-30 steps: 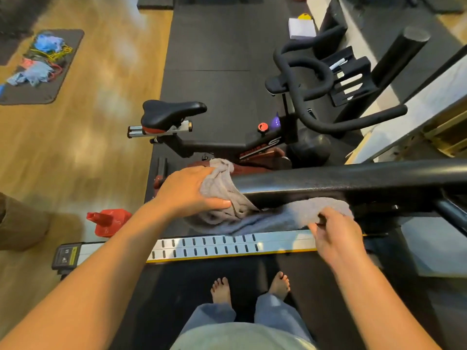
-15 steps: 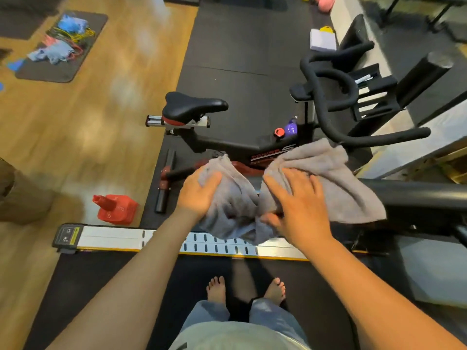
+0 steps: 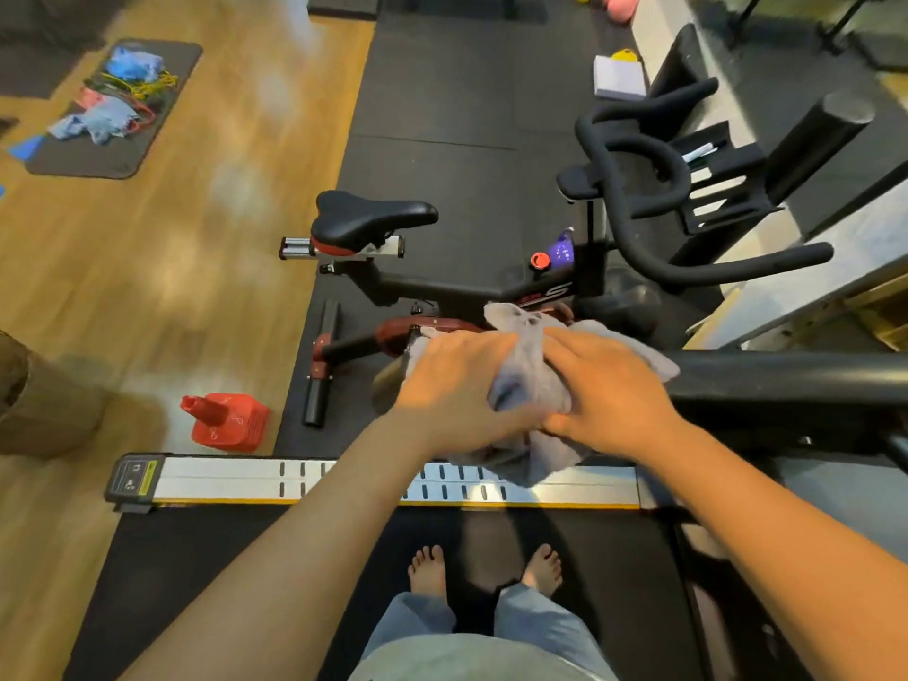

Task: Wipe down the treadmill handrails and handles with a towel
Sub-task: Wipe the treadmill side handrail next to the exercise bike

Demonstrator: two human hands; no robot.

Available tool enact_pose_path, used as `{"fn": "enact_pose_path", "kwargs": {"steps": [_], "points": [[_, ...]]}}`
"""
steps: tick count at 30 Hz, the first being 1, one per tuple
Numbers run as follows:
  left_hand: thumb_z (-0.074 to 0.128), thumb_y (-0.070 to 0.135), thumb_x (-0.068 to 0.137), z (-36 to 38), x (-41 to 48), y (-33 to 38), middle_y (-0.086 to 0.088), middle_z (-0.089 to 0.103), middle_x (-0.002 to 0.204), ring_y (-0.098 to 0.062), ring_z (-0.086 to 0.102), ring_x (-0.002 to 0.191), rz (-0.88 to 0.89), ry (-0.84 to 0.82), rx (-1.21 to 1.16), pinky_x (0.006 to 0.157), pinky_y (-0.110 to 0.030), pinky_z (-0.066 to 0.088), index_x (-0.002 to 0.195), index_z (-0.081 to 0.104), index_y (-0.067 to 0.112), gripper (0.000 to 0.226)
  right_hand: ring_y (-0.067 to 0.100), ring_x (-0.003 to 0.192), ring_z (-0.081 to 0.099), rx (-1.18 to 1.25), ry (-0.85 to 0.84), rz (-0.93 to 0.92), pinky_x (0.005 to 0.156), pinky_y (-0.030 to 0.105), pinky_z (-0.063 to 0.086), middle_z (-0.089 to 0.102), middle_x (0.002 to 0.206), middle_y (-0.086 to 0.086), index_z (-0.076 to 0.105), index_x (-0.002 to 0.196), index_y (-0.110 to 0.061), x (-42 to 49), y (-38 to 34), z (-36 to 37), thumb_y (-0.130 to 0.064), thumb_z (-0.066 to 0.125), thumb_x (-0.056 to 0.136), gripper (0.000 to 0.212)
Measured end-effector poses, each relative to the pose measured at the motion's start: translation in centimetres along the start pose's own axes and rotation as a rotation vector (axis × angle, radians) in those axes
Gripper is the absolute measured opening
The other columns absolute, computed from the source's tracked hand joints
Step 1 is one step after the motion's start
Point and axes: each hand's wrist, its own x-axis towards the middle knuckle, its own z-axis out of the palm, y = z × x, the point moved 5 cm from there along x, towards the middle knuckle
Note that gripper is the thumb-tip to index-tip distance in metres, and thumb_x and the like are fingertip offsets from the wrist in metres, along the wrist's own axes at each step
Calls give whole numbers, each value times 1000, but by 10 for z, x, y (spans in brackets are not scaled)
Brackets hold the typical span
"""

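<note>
- Bare feet (image 3: 484, 572) on treadmill belt, near side rail (image 3: 540, 489).
- Left hand (image 3: 454, 385) & right hand (image 3: 607, 385) both press grey towel (image 3: 528, 380), bunched over handrail (image 3: 786, 383) end, fingers wrapping it.
- Judging: rail's free end underway; rest of rail, other handles left.

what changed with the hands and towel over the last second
The right hand came up from under the handrail onto the grey towel and closed in beside the left hand, bunching the towel at the rail's end. The left hand stayed on the towel.
</note>
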Motion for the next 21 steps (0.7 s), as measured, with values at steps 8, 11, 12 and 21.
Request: {"fn": "enact_pose_path", "kwargs": {"steps": [8, 11, 12, 21], "points": [[54, 74, 79, 57, 73, 86, -9, 52, 133, -29, 53, 111, 375, -74, 479, 89, -42, 46, 150, 23, 18, 96, 33, 107, 56, -244, -131, 460, 94, 46, 44, 62, 115, 9, 34, 140, -39, -89, 154, -34, -91, 54, 48, 107], [47, 81, 77, 57, 86, 97, -6, 56, 133, -29, 56, 115, 359, -196, 358, 95, -43, 46, 145, 32, 18, 94, 34, 108, 57, -265, -114, 373, 93, 42, 43, 60, 119, 11, 36, 140, -31, -73, 134, -24, -82, 61, 54, 104], [46, 82, 76, 58, 85, 96, -5, 58, 132, -28, 57, 116, 350, -195, 321, 97, -43, 46, 143, 36, 19, 93, 33, 104, 58, -248, -100, 317, 89, 40, 44, 61, 117, 11, 36, 141, -28, -61, 118, -18, -80, 59, 57, 101], [55, 60, 85, 21, 63, 67, -13, 64, 112, -28, 62, 91, 130, -80, -58, 73, -37, 47, 151, 11, 23, 88, 30, 143, 26, 426, -38, 126, 110, 47, 36, -13, 162, 0, -13, 148, -45, -14, 44, -11, -67, 78, 52, 134]]}}
